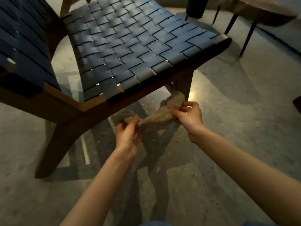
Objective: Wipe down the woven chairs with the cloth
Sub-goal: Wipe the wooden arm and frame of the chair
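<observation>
A low chair with a dark woven seat point(130, 46) and a dark wooden frame point(91, 110) fills the upper half of the head view. Its woven backrest point(24, 43) rises at the left. Below the seat's front edge, a beige fluffy cloth point(164, 111) is stretched between both hands. My left hand point(128, 132) pinches the cloth's lower left end. My right hand point(189, 116) grips the upper right end, close to the chair's front leg point(184, 84). The cloth's left end looks blurred.
A wooden table point(263, 10) on thin black legs stands at the upper right. Speckled concrete floor point(228, 128) spreads under and around the chair. A dark object point(298, 103) shows at the right edge.
</observation>
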A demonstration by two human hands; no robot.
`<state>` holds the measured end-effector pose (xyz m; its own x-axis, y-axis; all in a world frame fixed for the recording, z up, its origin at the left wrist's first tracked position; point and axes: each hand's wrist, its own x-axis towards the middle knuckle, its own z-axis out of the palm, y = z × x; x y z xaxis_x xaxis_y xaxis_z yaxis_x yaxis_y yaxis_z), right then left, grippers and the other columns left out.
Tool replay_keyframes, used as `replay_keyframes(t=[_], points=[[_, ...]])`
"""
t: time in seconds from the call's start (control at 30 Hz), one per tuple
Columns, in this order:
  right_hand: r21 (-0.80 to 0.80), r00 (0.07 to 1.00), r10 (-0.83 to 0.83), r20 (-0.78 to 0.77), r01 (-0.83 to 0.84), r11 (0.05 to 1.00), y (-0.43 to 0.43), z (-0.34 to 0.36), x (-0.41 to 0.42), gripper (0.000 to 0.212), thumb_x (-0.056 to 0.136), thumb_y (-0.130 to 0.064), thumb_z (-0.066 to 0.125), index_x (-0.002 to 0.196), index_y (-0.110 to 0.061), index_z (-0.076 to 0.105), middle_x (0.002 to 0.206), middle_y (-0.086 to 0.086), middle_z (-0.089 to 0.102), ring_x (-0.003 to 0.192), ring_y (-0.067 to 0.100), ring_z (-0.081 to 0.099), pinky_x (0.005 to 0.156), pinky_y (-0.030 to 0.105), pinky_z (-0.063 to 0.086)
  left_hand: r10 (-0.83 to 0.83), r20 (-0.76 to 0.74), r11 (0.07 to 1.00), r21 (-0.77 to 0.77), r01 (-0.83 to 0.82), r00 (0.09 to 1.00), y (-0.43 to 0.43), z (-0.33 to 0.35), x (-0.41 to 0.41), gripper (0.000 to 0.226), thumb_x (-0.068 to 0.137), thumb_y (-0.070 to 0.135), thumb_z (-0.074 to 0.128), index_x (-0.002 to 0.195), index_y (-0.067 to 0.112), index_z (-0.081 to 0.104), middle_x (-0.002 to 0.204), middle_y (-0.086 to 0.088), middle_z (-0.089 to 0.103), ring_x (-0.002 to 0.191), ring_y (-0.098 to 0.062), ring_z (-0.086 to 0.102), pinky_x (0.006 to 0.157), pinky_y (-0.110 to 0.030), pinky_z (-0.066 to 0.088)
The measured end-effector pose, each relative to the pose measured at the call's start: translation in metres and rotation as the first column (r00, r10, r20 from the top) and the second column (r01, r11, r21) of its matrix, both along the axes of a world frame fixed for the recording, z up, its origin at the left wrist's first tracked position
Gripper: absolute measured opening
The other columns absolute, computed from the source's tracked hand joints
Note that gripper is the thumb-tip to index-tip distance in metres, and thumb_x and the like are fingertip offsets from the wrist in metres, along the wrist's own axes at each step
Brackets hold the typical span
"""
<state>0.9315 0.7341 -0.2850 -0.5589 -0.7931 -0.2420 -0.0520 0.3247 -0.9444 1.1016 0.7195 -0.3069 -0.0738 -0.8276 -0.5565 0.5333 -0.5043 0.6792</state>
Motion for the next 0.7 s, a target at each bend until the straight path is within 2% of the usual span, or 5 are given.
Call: replay_keyframes(t=[0.1,0.23,0.43,0.57,0.7], points=[[0.067,0.973,-0.049,0.227,0.035,0.997,0.001,0.002,0.015,0.035,0.087,-0.007,0.065,0.116,-0.016,0.047,0.11,0.004,0.058,0.1,0.021,0.059,0.085,0.038,0.054,0.019,-0.107,1.0,0.01,-0.018,0.994,0.003,0.006,0.017,0.023,0.091,0.007,0.057,0.111,0.018,0.052,0.112,-0.011,0.062,0.097,-0.022,0.063,0.083,-0.037,0.053],[0.066,0.663,-0.122,0.738,0.108,0.992,-0.003,0.005,0.035,0.023,0.092,0.003,0.051,0.111,-0.008,0.052,0.104,0.014,0.058,0.089,0.029,0.059,0.078,0.046,0.054,0.062,-0.298,0.995,0.099,-0.034,0.953,-0.001,0.016,0.028,0.039,0.093,0.002,0.05,0.131,0.008,0.047,0.127,-0.019,0.057,0.111,-0.028,0.059,0.092,-0.041,0.048],[-0.165,0.457,0.075,0.886,0.159,0.973,-0.009,0.002,0.044,0.019,0.1,-0.014,0.043,0.115,-0.01,0.053,0.108,0.017,0.063,0.098,0.032,0.061,0.097,0.049,0.044,0.036,-0.557,0.991,0.128,0.043,0.83,-0.006,0.017,0.036,0.02,0.097,0.002,0.042,0.11,-0.007,0.054,0.114,-0.02,0.06,0.125,-0.029,0.05,0.107,-0.04,0.035],[-0.281,0.502,0.204,0.84,0.082,0.956,-0.019,0.013,0.037,0.022,0.097,-0.02,0.048,0.111,-0.007,0.059,0.093,0.012,0.072,0.104,0.027,0.063,0.1,0.04,0.046,0.004,-0.612,0.998,0.052,0.035,0.791,-0.01,0.02,0.034,0.027,0.095,0.002,0.044,0.119,-0.006,0.052,0.124,-0.021,0.058,0.126,-0.029,0.05,0.11,-0.04,0.034],[-0.328,0.531,0.247,0.811,0.061,0.943,-0.029,0.027,0.024,0.029,0.098,-0.022,0.048,0.122,-0.008,0.056,0.111,0.011,0.064,0.115,0.027,0.057,0.102,0.038,0.045,0.015,-0.641,1.0,0.013,-0.008,0.768,-0.011,0.025,0.017,0.026,0.097,0.002,0.04,0.117,-0.011,0.052,0.124,-0.024,0.056,0.125,-0.031,0.05,0.108,-0.041,0.035]])
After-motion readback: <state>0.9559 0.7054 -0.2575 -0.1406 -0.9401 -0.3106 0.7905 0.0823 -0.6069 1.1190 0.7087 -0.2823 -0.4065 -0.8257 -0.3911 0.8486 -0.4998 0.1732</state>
